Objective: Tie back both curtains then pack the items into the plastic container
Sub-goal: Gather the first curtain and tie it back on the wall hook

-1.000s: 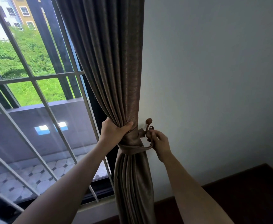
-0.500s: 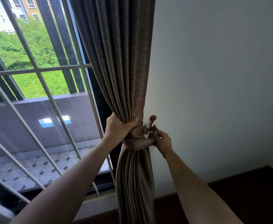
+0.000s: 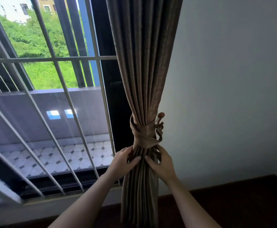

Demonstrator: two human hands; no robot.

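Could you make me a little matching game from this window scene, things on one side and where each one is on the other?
Things:
1. tieback
2. hook
3. left hand
4. right hand

Places:
A. fixed on the wall beside the curtain
B. wrapped around the gathered curtain
C. on the folds below the tieback, wall side
D. on the folds below the tieback, window side

Pairs: 1-B, 2-A, 3-D, 4-C

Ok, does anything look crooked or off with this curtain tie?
Slightly. The tieback wraps the curtain unevenly, its bands crossing at a slant toward the wall hook. Both hands, left hand and right hand, grip the folds just below it. Nothing looks torn.
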